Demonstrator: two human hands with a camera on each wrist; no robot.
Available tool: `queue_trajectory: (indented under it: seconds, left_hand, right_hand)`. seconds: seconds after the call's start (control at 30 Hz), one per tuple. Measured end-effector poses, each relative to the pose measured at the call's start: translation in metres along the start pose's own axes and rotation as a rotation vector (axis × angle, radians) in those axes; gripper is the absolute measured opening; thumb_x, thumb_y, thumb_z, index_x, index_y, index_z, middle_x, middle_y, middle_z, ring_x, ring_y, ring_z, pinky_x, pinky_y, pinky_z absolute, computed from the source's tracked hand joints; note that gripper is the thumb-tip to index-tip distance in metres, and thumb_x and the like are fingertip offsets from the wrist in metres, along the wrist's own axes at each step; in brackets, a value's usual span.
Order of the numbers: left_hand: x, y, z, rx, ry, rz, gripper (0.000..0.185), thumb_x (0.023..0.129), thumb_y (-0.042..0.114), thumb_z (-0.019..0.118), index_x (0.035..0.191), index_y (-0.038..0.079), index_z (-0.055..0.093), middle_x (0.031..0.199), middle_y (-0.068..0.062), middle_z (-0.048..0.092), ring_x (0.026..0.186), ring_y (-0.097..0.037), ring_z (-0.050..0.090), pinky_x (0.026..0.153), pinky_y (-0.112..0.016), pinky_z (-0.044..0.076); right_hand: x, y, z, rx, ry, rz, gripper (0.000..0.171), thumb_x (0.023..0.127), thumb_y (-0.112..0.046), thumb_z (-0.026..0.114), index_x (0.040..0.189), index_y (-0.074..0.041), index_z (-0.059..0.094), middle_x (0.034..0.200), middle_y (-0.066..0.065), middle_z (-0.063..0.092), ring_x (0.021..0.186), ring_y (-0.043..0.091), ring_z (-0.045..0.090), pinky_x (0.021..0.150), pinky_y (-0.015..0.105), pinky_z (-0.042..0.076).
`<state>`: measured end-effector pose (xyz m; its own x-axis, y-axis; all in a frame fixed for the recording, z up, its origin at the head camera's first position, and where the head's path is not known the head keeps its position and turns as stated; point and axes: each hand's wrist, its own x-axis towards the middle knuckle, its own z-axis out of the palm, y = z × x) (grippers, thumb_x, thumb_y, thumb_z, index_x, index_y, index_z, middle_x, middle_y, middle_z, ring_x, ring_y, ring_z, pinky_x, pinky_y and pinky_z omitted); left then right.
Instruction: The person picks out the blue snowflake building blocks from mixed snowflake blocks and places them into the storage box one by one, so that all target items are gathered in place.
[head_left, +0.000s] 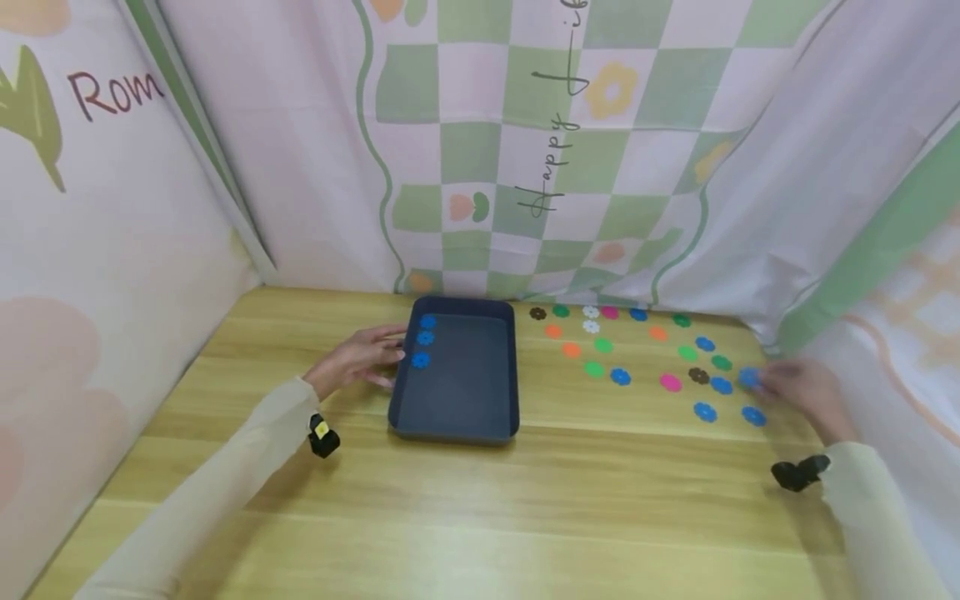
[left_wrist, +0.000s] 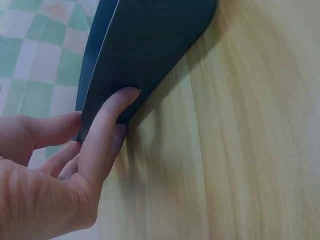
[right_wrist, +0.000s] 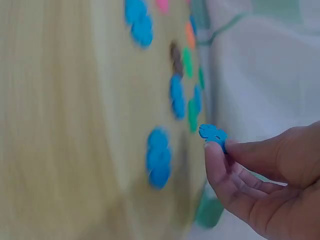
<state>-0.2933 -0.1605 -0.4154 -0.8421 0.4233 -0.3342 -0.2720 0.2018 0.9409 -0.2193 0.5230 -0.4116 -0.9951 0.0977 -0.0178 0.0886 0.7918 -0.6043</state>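
Here the right hand (right_wrist: 272, 185) pinches a small blue flower-shaped plastic chip (right_wrist: 213, 134) between thumb and forefinger, lifted off the light wooden tabletop (head_left: 480, 500). Just beyond the fingertips lie more blue chips (right_wrist: 159, 157), with green, brown, orange and pink ones farther out. The left hand (left_wrist: 55, 175) grips the near wall of the dark blue rectangular plastic tray (left_wrist: 145, 45): fingers (left_wrist: 107, 125) curl against its outer side, the thumb lies along the rim. Three blue chips (head_left: 424, 338) lie inside the tray, just past those fingertips.
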Motion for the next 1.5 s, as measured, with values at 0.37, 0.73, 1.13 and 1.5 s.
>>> queue_trajectory:
  seconds: [0.37,0.73,1.13,1.5]
  left_hand:
    - [0.002,-0.001,-0.003,0.022,0.004,0.025,0.066,0.107,0.003,0.054,0.167,0.007,0.025,0.171,-0.024,0.022,0.146,-0.047,0.043,0.08,-0.034,0.067]
    - [-0.002,-0.004,-0.005,-0.004,-0.008,-0.001,0.068,0.107,0.0,0.053,0.167,0.007,0.021,0.172,-0.025,0.018,0.147,-0.05,0.04,0.079,-0.039,0.068]
    - [0.002,-0.003,-0.001,-0.005,-0.028,0.037,0.068,0.107,-0.001,0.052,0.167,0.006,0.021,0.171,-0.027,0.018,0.144,-0.051,0.043,0.077,-0.039,0.068]
    - [0.001,-0.003,-0.002,-0.008,-0.023,0.042,0.067,0.107,0.001,0.052,0.167,0.005,0.022,0.17,-0.027,0.02,0.145,-0.051,0.042,0.076,-0.038,0.068]
  right_hand:
    - [0.016,-0.091,0.029,0.142,-0.094,-0.075,0.04,0.11,-0.015,0.056,0.135,0.016,0.054,0.113,0.028,0.074,0.082,0.005,0.075,0.077,0.024,0.064]
    - [0.033,-0.199,0.104,0.473,-0.253,-0.242,0.033,0.103,-0.004,0.066,0.127,0.018,0.061,0.113,0.028,0.074,0.089,0.016,0.077,0.088,0.045,0.065]
    - [0.049,-0.278,0.166,0.615,-0.377,-0.218,0.027,0.102,0.003,0.063,0.123,0.019,0.063,0.11,0.031,0.073,0.091,0.029,0.078,0.094,0.057,0.061]
    - [0.05,-0.325,0.219,0.663,-0.578,-0.159,0.023,0.1,0.008,0.063,0.12,0.019,0.065,0.11,0.033,0.073,0.09,0.032,0.078,0.097,0.06,0.059]
